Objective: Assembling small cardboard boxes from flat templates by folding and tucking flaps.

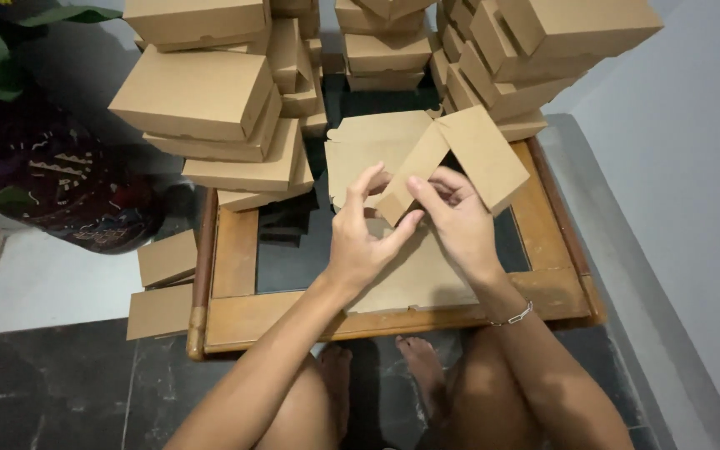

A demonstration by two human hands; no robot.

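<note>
A flat brown cardboard box blank (427, 154) is held up over the wooden-framed table (239, 321), pinched at a folded flap between the fingers of the left hand (364, 237) and gripped by the closed right hand (456, 217). Stacks of folded cardboard boxes (210, 100) are piled along the table's far edge, just behind the blank.

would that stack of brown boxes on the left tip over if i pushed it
Probably. The left stack is piled unevenly, boxes skewed and overhanging, so a nudge could topple it. The boxes look like thin cardboard, likely light and easy to slide. Whether they are empty cannot be told.
</note>
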